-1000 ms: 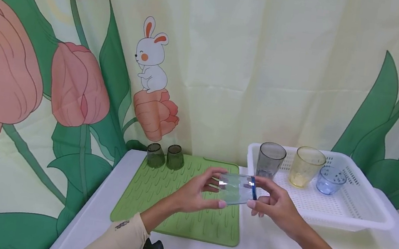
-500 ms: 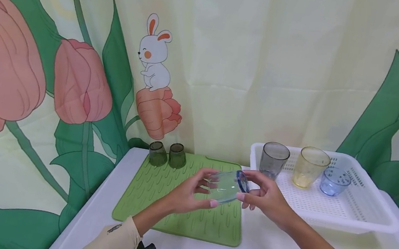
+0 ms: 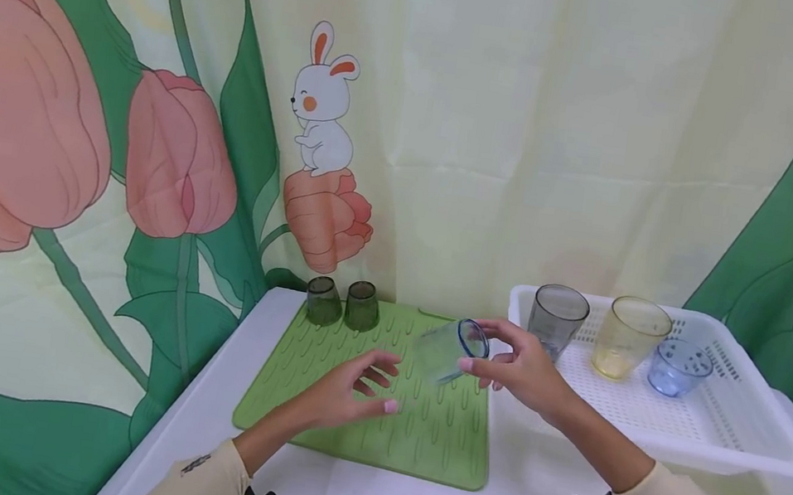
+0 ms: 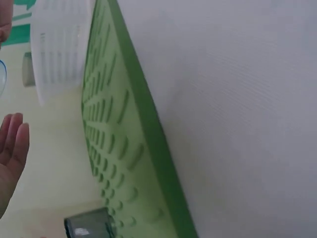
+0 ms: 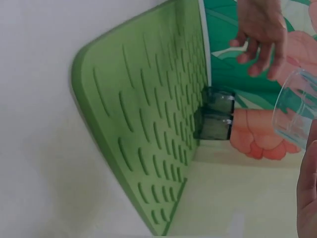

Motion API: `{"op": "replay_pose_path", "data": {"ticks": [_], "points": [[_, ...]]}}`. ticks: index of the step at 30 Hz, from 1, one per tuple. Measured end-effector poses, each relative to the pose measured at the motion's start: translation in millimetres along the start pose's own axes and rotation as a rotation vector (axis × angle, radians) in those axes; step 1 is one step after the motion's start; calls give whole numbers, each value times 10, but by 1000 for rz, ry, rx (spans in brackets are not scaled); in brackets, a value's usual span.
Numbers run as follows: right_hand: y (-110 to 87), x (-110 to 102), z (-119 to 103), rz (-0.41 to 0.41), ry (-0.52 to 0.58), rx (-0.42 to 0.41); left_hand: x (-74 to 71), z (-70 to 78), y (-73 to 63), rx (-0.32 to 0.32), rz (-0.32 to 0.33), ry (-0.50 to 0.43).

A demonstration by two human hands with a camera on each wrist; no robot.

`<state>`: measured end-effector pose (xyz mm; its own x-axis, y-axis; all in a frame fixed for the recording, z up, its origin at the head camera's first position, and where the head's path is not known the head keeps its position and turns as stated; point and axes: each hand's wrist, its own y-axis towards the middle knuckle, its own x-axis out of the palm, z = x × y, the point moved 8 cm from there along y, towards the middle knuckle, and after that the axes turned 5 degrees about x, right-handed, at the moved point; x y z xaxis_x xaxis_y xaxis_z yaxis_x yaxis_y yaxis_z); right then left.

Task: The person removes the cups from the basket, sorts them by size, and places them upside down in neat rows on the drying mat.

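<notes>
Left hand [image 3: 349,392] now apart from the clear glass [image 3: 435,353], its blue rim [image 3: 460,336] more face-on.

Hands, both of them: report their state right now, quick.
Left hand: open, holding nothing.
Right hand: closed on the clear glass, fingers and thumb gripping its blue-edged end.

The left grip [image 3: 341,395] is relaxed and half-spread, the right grip [image 3: 525,371] curled in a pinch.
</notes>
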<state>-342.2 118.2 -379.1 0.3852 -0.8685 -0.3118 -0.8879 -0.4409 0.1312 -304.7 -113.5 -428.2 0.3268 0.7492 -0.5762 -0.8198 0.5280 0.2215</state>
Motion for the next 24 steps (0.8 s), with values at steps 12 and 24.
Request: {"op": "replay_pose_path", "data": {"ticks": [12,24], "points": [[411,28,-84,0,-77,41,-322,-426,-379,-133,-12,109],[857,217,-96,-24,-132,43,-691,-816,-818,-313,-11,184]]}}
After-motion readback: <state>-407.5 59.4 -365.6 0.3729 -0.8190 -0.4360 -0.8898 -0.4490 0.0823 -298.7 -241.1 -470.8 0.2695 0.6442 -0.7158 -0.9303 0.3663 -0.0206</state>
